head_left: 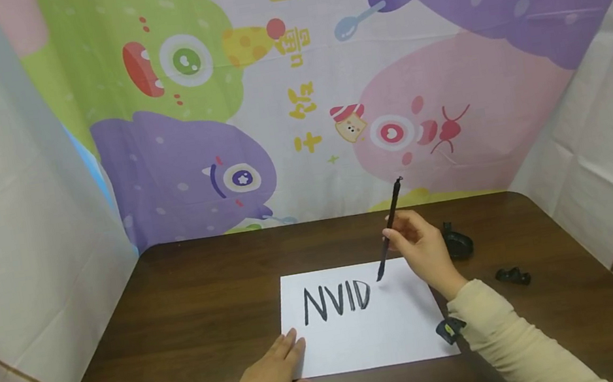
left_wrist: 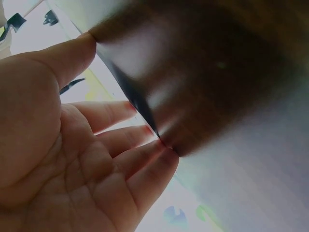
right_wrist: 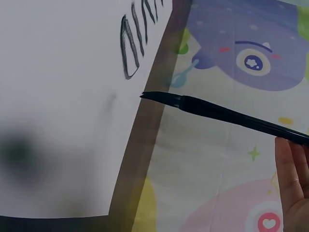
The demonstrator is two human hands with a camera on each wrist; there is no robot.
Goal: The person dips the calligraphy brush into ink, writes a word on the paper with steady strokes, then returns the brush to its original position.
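1. Head view: the right hand [head_left: 425, 252] is pinching a slim black brush [head_left: 394, 201] between thumb and bent fingers, its dark tip hanging below the fingertips.
2. The left hand [head_left: 272, 378] is gripping nothing; its fingers are lying extended, slightly spread, their tips resting on the left edge of a rectangular white paper sheet [head_left: 376, 339].
3. This sheet is lying on a dark brown wood-grain table [head_left: 200, 312], between the left fingertips and the right fingers.
4. Done: black brushed capitals reading "NVID" [head_left: 339, 311] are standing between both hands' fingers.
5. Left, as a judgement: the lettering is looking partway along, with the tip pointing just beyond the D and white paper stretching under the right fingers.
6. By its shadow in the right wrist view, the tip is seemingly hovering.
7. Just beside the right knuckles, a glossy black rounded object [head_left: 460, 243] is sitting.
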